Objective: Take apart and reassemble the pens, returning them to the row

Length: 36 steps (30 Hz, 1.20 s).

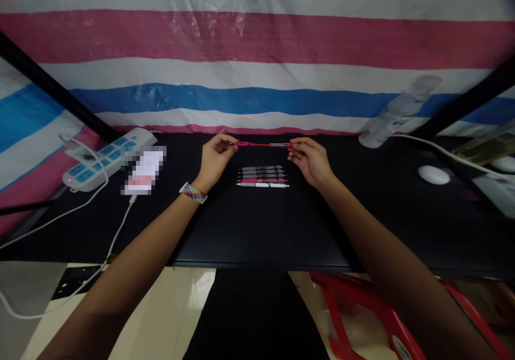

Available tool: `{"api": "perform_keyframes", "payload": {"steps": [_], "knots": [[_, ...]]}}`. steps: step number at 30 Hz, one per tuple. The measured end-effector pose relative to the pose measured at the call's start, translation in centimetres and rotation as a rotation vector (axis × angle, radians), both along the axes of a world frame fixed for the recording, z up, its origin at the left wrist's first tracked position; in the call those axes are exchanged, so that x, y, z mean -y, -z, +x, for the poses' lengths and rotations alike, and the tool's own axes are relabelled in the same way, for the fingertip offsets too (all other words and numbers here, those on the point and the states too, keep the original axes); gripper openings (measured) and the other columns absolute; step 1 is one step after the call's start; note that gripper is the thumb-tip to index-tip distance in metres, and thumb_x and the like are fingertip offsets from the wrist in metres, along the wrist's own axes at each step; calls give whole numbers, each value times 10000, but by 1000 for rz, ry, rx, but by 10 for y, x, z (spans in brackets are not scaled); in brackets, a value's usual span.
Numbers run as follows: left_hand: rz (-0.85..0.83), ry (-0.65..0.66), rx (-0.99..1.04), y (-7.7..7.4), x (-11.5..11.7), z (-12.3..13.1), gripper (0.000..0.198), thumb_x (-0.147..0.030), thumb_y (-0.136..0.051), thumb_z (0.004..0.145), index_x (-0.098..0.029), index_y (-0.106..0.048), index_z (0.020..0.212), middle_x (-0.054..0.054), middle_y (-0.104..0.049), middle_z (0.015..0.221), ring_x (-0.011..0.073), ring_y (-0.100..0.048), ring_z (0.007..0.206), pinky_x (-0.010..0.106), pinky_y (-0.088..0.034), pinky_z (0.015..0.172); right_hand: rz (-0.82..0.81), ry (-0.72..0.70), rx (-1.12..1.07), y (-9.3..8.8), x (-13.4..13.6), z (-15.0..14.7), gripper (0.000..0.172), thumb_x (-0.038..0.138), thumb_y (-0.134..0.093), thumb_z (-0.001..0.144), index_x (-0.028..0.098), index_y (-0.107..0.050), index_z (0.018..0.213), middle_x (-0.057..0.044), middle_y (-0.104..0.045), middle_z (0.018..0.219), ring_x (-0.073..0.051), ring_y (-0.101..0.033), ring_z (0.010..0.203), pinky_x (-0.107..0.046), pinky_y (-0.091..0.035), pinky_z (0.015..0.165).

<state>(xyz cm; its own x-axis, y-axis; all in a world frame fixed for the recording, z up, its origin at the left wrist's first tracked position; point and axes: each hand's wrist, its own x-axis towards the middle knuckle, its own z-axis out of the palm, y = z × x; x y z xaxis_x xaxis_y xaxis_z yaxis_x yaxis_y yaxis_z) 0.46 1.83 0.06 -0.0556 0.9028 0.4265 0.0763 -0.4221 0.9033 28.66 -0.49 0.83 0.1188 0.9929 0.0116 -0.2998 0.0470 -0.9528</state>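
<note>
Your forearms [132, 279], nearest the head camera, reach over the black table [257, 231]. Red pen [259, 145] is held up between your hands, roughly level, just beyond the pen row [263, 176]. Left hand [214, 159]: grip clamped, thumb and fingers pinching at the pink-red end. Right hand [314, 161]: grip clamped on the opposite end, beside the clear section, lower fingers curled and slightly open. Can't tell if what you hold is one piece or parts end to end.

Handling, judging by looks: very light, thicker ends fairly stiff, thin red middle likely to flex. Probably smooth plastic, so it could slip or roll in your fingers. Take it by the thicker ends with a light pinch; don't squeeze or bend the middle.

Pen row lies side by side, nearer you: dark and grey ones, a pink one, white closest. To your left: power strip [108, 159], blurred phone [145, 169], white cable [119, 228] into it. To your right: bottle [396, 116], mouse [433, 175].
</note>
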Motion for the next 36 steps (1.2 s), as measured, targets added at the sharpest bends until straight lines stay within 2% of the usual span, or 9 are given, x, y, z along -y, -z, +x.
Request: {"api": "perform_keyframes", "payload": {"steps": [9, 13, 20, 23, 26, 29, 32, 33, 36], "knots": [[-25, 100, -66, 1, 5, 4, 108, -161, -837, 848, -218, -813, 936, 47, -824, 962, 169, -752, 831, 340, -629, 825, 31, -104, 51, -2, 7, -8, 105, 238, -884, 791, 272, -829, 873, -12, -727, 796, -186, -706, 813, -414, -662, 865], [-24, 103, -87, 0, 8, 5, 84, -168, -848, 865, -211, -818, 932, 62, -841, 1014, 180, -776, 875, 359, -640, 883, 56, -114, 105, -1, 8, -9, 112, 244, -894, 805, 269, -837, 897, -18, -725, 799, -196, -725, 818, -430, -668, 872], [-31, 110, -102, -3, 11, 7, 108, -162, -875, 860, -221, -844, 945, 55, -849, 965, 198, -784, 869, 385, -653, 884, 86, -123, 179, 2, 8, -9, 162, 292, -922, 793, 244, -854, 933, -33, -759, 813, -195, -742, 786, -409, -658, 828], [17, 118, -88, -5, 13, 7, 69, -152, -850, 870, -215, -825, 853, 70, -853, 996, 219, -809, 968, 416, -652, 967, 62, -133, 161, 0, 9, -9, 173, 326, -932, 793, 234, -861, 920, -41, -766, 809, -178, -710, 731, -392, -646, 771], [62, 133, -91, -7, 13, 6, 133, -135, -814, 882, -210, -791, 775, 84, -853, 1032, 228, -811, 1026, 438, -643, 1011, 42, -151, 152, -2, 11, -11, 192, 346, -945, 791, 222, -866, 914, -55, -778, 825, -167, -687, 705, -380, -635, 733], [62, 161, -101, -9, 14, 5, 98, -126, -808, 874, -217, -784, 844, 85, -847, 1137, 233, -798, 1073, 436, -640, 1004, 51, -157, 133, -3, 12, -12, 181, 340, -946, 794, 234, -876, 922, -52, -787, 844, -166, -689, 721, -377, -643, 741], [27, 191, -69, -9, 13, 5, 200, -124, -818, 851, -228, -752, 1009, 78, -818, 1232, 215, -789, 1082, 368, -637, 938, 67, -150, 114, -4, 12, -12, 167, 333, -943, 796, 245, -880, 922, -46, -787, 847, -165, -685, 725, -375, -644, 735], [11, 192, -57, -9, 13, 5, 211, -149, -814, 875, -234, -738, 1054, 71, -817, 1177, 201, -789, 1025, 339, -631, 882, 70, -147, 112, -4, 12, -12, 165, 332, -942, 797, 246, -879, 922, -45, -785, 846, -164, -684, 725, -376, -643, 734], [-35, 184, -73, -7, 13, 7, 90, -279, -734, 1019, -243, -728, 1102, 23, -754, 844, 170, -740, 777, 308, -580, 726, 71, -143, 120, -2, 11, -12, 160, 333, -938, 805, 250, -875, 925, -45, -782, 852, -166, -683, 729, -388, -643, 749]]}}
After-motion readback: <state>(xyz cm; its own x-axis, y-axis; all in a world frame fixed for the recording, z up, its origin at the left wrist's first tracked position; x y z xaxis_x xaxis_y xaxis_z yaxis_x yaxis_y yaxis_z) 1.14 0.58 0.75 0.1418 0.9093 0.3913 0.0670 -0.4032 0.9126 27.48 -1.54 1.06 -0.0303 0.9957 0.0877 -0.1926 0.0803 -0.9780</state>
